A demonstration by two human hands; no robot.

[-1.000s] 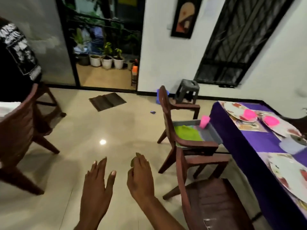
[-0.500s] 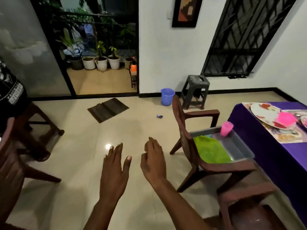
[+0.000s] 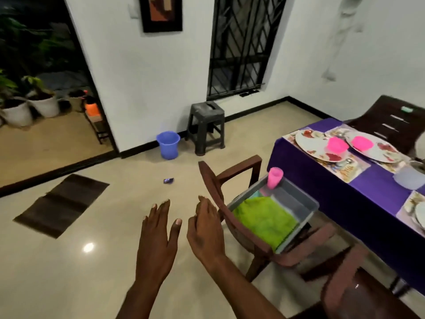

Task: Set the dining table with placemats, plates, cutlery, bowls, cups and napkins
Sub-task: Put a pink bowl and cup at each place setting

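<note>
Fetching step: both hands, left hand and right hand, each grip spread and empty; next, lift the pink cup from the grey tray.

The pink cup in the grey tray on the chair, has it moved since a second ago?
No. The pink cup stands in the same far corner of the grey tray, beyond the green cloth; only the camera shifted.
</note>
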